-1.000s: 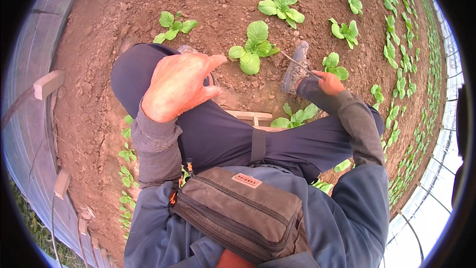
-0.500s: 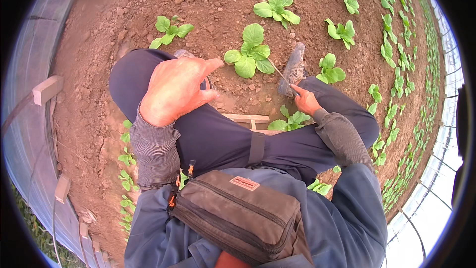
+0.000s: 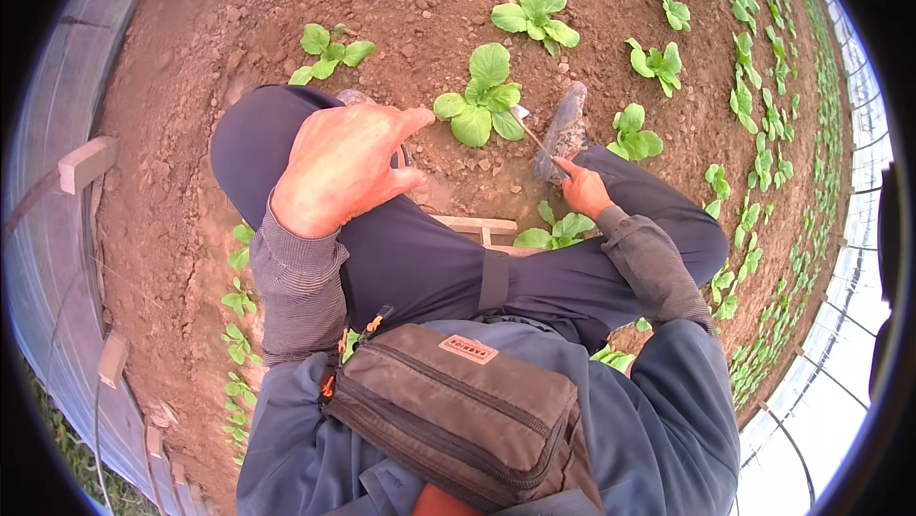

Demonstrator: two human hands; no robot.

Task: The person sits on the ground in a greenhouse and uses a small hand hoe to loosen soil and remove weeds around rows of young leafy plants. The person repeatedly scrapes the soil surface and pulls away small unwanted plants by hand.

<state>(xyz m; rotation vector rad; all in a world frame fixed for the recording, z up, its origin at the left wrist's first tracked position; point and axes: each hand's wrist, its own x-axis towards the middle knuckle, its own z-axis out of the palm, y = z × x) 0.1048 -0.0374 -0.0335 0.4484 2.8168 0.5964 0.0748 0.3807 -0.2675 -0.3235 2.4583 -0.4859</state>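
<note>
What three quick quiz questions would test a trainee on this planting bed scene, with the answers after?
1. True or false: the left hand rests on the knee.
2. What does the right hand hold? A) a thin tool B) a watering can C) nothing
3. Which plant is the thin tool tip nearest?

Key:
1. True
2. A
3. The leafy seedling between the knees; whether they touch is unclear.

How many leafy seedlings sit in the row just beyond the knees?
3: one seedling beyond the left knee, one ahead of the left hand, one right of the tool; more may be hidden.
</note>
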